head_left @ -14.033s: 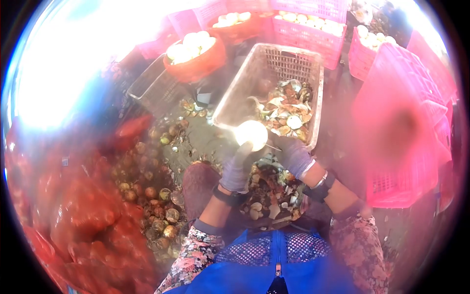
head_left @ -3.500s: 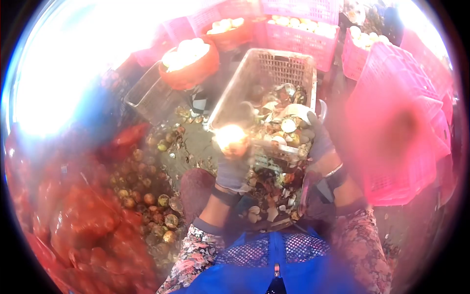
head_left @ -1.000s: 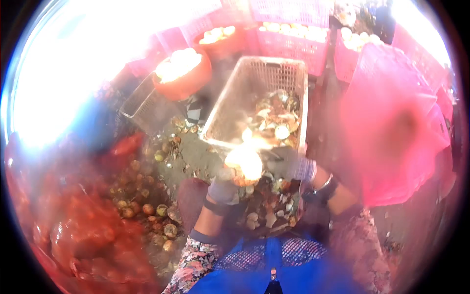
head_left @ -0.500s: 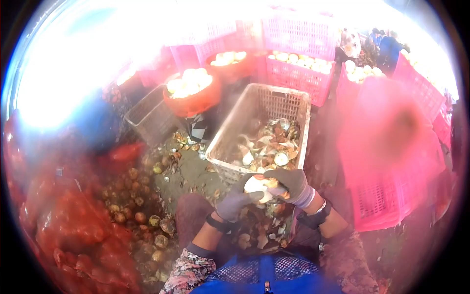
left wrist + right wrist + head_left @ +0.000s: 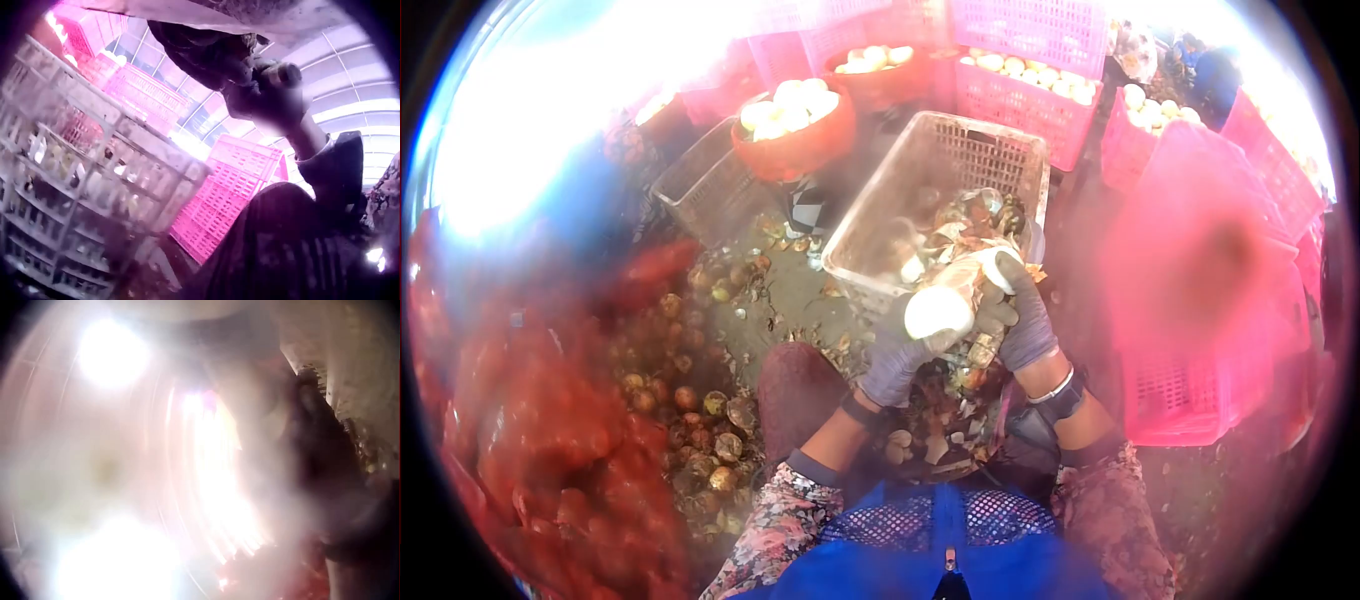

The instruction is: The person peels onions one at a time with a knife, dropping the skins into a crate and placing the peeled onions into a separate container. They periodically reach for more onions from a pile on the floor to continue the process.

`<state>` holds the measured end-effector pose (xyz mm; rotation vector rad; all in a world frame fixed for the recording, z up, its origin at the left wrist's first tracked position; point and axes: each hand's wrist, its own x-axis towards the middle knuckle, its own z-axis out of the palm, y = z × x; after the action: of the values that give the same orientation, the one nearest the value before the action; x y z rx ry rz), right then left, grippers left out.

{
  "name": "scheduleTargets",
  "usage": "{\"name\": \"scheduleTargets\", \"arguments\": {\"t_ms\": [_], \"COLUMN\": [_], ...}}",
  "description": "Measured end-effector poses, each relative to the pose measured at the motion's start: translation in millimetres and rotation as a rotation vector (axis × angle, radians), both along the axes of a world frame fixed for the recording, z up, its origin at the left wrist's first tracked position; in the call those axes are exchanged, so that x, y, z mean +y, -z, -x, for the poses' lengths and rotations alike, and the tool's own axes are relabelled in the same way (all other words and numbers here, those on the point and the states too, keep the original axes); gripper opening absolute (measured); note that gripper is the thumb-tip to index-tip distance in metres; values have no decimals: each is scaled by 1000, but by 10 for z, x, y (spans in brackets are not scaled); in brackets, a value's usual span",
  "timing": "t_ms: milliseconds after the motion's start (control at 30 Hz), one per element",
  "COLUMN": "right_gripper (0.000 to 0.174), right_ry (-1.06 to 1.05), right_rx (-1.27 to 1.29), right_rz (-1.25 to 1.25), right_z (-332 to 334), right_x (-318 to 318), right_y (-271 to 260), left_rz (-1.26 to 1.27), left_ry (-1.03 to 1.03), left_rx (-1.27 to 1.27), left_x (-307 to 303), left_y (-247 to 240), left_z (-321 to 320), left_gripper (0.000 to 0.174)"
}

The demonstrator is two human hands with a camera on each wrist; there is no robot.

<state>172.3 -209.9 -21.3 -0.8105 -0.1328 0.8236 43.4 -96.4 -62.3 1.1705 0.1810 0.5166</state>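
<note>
In the head view my gloved left hand grips a round white onion, fingers curled around its underside, in front of the near edge of the pale crate. To its right my gloved right hand pinches a pale curved piece of peel over the crate's near right corner. Peelings and a few white pieces lie inside the crate. A dark gloved hand shows high in the left wrist view, its hold unclear. Glare and blur hide the right wrist view's detail.
Red net sacks and loose unpeeled onions lie at the left. Orange bowls and pink crates with white onions stand behind. Stacked pink crates stand at the right; scraps cover the ground between the knees.
Half a second ago both hands met at the onion; now my right hand is farther right and higher with the pale piece. The left hand still grips the onion, and the head view has shifted.
</note>
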Motion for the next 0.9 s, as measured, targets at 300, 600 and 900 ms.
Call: {"name": "scheduleTargets", "arguments": {"t_ms": [300, 600, 900], "right_gripper": [21, 29, 28], "right_ry": [19, -206, 41], "right_rx": [111, 14, -645], "right_rz": [-106, 131, 329], "right_z": [-212, 19, -184], "right_x": [-102, -30, 8], "right_y": [-66, -19, 284], "left_rz": [243, 181, -728], "left_ry": [-80, -125, -364], "left_rx": [-160, -113, -20], "left_x": [137, 206, 199], "left_y": [-32, -60, 155], "left_z": [15, -3, -238], "left_gripper": [56, 54, 57]}}
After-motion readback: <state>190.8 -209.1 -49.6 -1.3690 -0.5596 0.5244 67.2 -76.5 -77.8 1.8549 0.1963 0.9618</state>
